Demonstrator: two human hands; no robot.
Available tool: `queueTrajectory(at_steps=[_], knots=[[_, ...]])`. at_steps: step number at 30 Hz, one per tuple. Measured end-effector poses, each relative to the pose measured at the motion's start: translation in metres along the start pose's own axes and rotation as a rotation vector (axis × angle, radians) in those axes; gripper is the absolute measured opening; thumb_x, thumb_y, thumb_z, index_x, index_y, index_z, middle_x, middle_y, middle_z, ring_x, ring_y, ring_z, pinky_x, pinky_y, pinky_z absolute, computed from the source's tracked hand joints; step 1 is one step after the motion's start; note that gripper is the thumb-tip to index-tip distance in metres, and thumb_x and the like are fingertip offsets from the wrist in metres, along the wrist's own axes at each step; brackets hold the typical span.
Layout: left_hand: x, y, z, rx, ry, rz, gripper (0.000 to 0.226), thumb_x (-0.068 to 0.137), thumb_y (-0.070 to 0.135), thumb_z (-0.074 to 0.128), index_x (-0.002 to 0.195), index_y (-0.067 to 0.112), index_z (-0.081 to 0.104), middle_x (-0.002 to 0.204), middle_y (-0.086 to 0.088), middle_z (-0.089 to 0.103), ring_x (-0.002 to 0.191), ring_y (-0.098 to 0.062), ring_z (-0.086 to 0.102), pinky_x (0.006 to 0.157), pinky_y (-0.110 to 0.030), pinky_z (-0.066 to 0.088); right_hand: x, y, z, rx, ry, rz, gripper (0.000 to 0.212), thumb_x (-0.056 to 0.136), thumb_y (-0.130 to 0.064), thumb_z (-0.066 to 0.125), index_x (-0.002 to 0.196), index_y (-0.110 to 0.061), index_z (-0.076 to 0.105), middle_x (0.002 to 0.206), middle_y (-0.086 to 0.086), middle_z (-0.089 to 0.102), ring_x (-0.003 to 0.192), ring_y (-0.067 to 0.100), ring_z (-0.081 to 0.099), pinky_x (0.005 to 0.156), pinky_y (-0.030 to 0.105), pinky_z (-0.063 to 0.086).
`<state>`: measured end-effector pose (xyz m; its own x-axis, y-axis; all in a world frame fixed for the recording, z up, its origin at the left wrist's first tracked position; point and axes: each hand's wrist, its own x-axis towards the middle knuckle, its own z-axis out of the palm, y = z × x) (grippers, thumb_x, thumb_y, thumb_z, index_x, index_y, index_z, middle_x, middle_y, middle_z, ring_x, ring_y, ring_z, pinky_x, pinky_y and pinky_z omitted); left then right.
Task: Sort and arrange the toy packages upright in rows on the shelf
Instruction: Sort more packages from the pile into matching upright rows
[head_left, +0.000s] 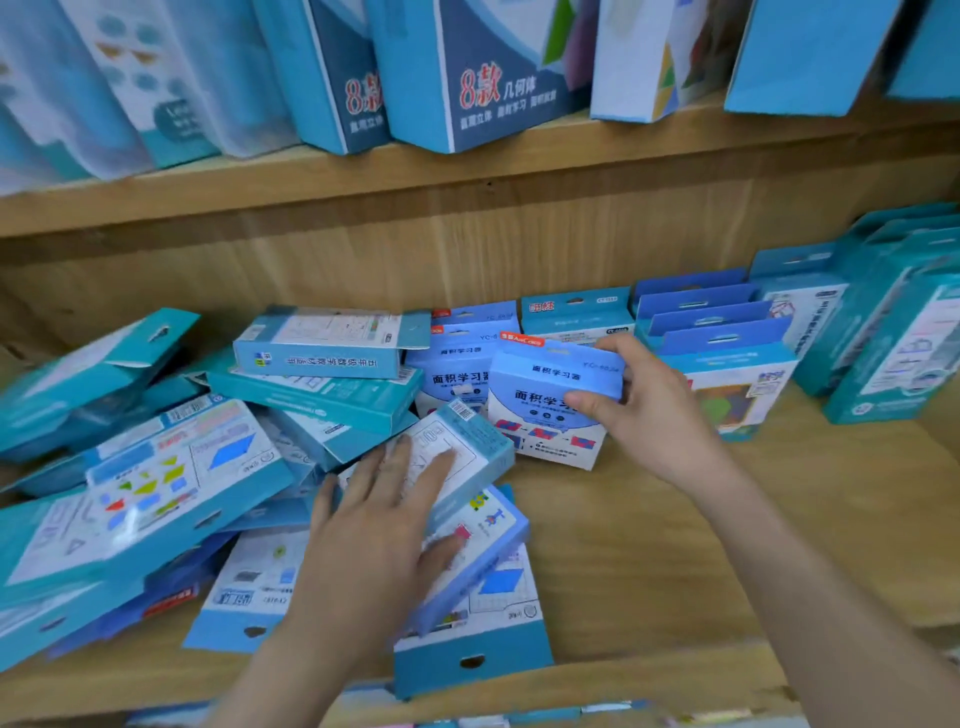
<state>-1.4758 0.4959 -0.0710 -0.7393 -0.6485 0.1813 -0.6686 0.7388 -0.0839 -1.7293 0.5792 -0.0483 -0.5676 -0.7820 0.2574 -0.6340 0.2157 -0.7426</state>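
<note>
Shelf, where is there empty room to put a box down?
Bare wood lies at the front, between the heap of flat packages and the right arm, below the light blue box the right hand grips. More lies between that arm and the teal boxes. The left side and back row are crowded.

**Retail shop, stock shelving.** An upper shelf board (311, 192) and a lower shelf board (675, 545), both of wood, carry many copies of the same printed goods. Tall blue boxes (483, 78) stand side by side above. Below, toy packages (719, 340) with punched hang tabs stand in close rows at right and lie in a heap (156, 467) at left. One package shows a barcode (461, 411), and product titles repeat across neighbouring fronts.
</note>
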Motion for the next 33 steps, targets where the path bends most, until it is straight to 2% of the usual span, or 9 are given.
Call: queueTrajectory(at_steps=[1,5,10,14,19,23,28,30,33], knots=[[-0.002,-0.004,0.002,-0.010,0.022,0.021,0.058,0.080,0.054,0.054,0.133,0.033,0.043,0.136,-0.005,0.055,0.120,-0.028,0.056,0.090,-0.056,0.047,0.005,0.000,0.007,-0.014,-0.021,-0.017,0.037,0.080,-0.036,0.072,0.105,-0.026,0.048,0.091,0.000,0.067,0.082,0.024,0.063,0.071,0.040,0.052],[-0.016,-0.015,0.012,-0.039,0.111,0.117,0.048,0.090,0.045,0.034,0.135,0.029,0.041,0.137,0.000,0.054,0.125,-0.023,0.052,0.101,-0.050,0.037,0.023,0.000,0.026,0.037,-0.130,-0.039,0.036,0.082,-0.032,0.071,0.110,-0.027,0.049,0.096,-0.001,0.067,0.084,0.021,0.064,0.075,0.041,0.053],[-0.024,-0.023,0.019,-0.089,0.206,0.192,0.044,0.093,0.036,0.039,0.133,0.021,0.052,0.137,0.002,0.054,0.128,-0.021,0.049,0.102,-0.049,0.034,0.044,-0.004,0.031,-0.003,-0.171,-0.075,0.046,0.084,-0.029,0.070,0.125,-0.028,0.049,0.111,0.000,0.063,0.098,0.021,0.059,0.084,0.031,0.046],[-0.024,-0.028,0.021,-0.140,0.208,0.230,0.043,0.094,0.034,0.041,0.132,0.020,0.054,0.138,0.003,0.053,0.130,-0.021,0.047,0.102,-0.051,0.037,0.045,-0.007,0.034,-0.146,-0.180,-0.120,0.060,0.084,-0.033,0.069,0.137,-0.036,0.041,0.115,0.006,0.053,0.106,0.024,0.052,0.091,0.033,0.041],[-0.027,-0.047,0.020,-0.304,0.250,0.359,0.040,0.095,0.031,0.044,0.132,0.021,0.056,0.140,0.006,0.050,0.135,-0.018,0.040,0.109,-0.045,0.031,0.035,-0.011,0.041,-0.166,-0.164,-0.102,0.071,0.085,-0.031,0.067,0.142,-0.044,0.027,0.116,0.008,0.044,0.097,0.027,0.054,0.089,0.037,0.044],[-0.028,-0.057,0.021,-0.385,0.255,0.441,0.041,0.091,0.027,0.052,0.131,0.019,0.057,0.139,0.006,0.052,0.136,-0.018,0.040,0.110,-0.042,0.033,0.031,-0.016,0.051,-0.115,-0.175,-0.113,0.079,0.085,-0.025,0.068,0.144,-0.046,0.020,0.118,0.007,0.043,0.077,0.021,0.057,0.087,0.038,0.047],[-0.028,-0.062,0.018,-0.357,0.213,0.479,0.044,0.089,0.029,0.059,0.132,0.020,0.056,0.141,0.007,0.049,0.134,-0.019,0.041,0.106,-0.042,0.038,0.018,-0.018,0.049,-0.071,-0.140,-0.052,0.087,0.084,-0.027,0.068,0.142,-0.053,0.009,0.119,0.002,0.037,0.076,0.019,0.063,0.086,0.039,0.049],[-0.031,-0.061,0.013,-0.326,0.167,0.464,0.046,0.089,0.034,0.058,0.133,0.021,0.055,0.142,0.006,0.048,0.133,-0.019,0.042,0.104,-0.042,0.040,0.009,-0.023,0.042,-0.062,-0.095,-0.028,0.083,0.085,-0.029,0.066,0.143,-0.051,0.010,0.119,-0.001,0.035,0.075,0.016,0.065,0.084,0.035,0.046],[-0.034,-0.054,-0.004,-0.298,0.165,0.432,0.040,0.090,0.037,0.054,0.126,0.020,0.060,0.137,0.003,0.053,0.127,-0.019,0.048,0.099,-0.040,0.045,-0.011,-0.035,0.031,0.023,-0.050,-0.034,0.065,0.085,-0.035,0.064,0.140,-0.044,0.030,0.124,-0.004,0.039,0.090,0.004,0.059,0.094,0.033,0.044]])
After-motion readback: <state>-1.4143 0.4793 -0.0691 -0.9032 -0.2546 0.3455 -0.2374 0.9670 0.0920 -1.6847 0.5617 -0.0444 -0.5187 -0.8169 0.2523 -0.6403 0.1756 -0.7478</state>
